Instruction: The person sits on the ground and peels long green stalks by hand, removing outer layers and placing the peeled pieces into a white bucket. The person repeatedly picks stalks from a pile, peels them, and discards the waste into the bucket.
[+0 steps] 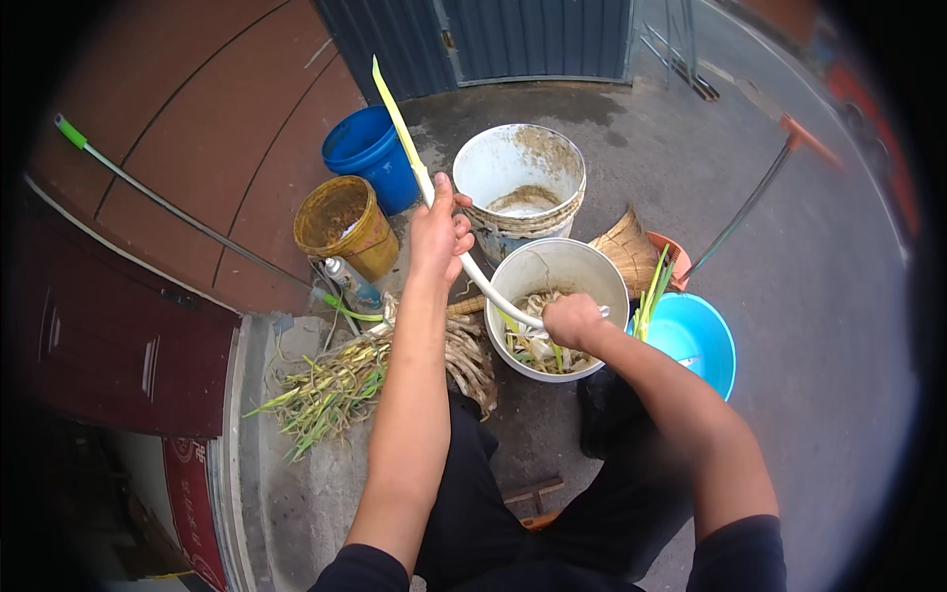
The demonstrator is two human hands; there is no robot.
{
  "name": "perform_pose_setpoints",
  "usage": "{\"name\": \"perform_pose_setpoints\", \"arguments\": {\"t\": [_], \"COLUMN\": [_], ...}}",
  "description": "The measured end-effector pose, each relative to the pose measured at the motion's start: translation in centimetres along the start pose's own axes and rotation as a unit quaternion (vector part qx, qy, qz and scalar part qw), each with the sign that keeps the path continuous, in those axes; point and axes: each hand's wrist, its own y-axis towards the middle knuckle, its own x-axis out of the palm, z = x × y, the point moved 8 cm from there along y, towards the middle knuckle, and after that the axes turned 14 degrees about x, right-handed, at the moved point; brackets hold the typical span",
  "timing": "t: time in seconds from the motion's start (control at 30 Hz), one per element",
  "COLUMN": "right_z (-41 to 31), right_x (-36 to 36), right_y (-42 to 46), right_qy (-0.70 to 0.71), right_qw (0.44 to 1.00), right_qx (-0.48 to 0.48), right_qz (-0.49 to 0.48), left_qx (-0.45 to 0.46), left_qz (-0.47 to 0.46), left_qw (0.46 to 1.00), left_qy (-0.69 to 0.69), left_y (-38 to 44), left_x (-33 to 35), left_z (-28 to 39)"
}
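A long, peeled-looking green onion (pixel 484 280) runs diagonally between my two hands, its white stalk bent and its yellow-green tip pointing up and away. My left hand (pixel 442 240) grips the stalk at its upper part. Lower down, my right hand (pixel 573 322) is closed around the root end, just over a white bucket (pixel 573 255). A small pale bit shows past the right fingers; what it is cannot be made out. Inside that bucket lie stripped skins and leaf scraps (pixel 551 359). To the left on the ground rests a pile of unpeeled green onions (pixel 333 399).
A light-blue basin (pixel 718 337) holds green onion leaves (pixel 649 300) at the right. Beyond stand a large stained white bucket (pixel 473 159), a yellow bucket (pixel 385 251), a blue bucket (pixel 396 170), a spray can (pixel 355 285) and a straw broom (pixel 627 244). A green-ended pole (pixel 192 218) leans at left.
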Motion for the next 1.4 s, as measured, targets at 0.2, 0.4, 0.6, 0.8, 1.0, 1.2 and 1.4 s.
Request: {"name": "perform_pose_setpoints", "arguments": {"t": [0.2,0.4,0.6,0.8,1.0,1.2,1.4], "right_z": [6.4,6.1,1.3,-2.0,-2.8,-2.2,2.2], "right_x": [4.7,0.5,-5.6,-7.5,-7.5,-9.8,-12.1], "right_y": [0.9,1.1,0.5,-1.1,-1.7,-2.3,-2.3], "right_qy": [0.056,0.154,0.322,0.231,0.215,0.431,0.597], "right_qw": [0.997,0.988,0.931,0.964,0.969,0.894,0.786], "right_qx": [0.044,0.024,-0.168,-0.116,-0.111,-0.122,-0.158], "right_qz": [-0.035,-0.021,0.031,0.062,0.057,0.005,-0.029], "left_qx": [0.062,-0.006,-0.016,-0.035,-0.051,-0.002,0.129], "left_qz": [0.019,0.040,-0.002,-0.017,-0.064,-0.221,-0.282], "left_qw": [0.992,0.992,0.995,0.994,0.996,0.974,0.912], "left_qy": [-0.105,-0.116,-0.097,-0.099,-0.042,0.051,0.267], "left_y": [2.2,3.2,2.5,1.5,0.5,-0.2,-1.7], "left_x": [-4.3,-5.9,-3.4,-1.6,0.2,2.3,3.6], "left_z": [4.7,1.0,-0.3,-1.6,-2.4,-4.0,-6.5]}}
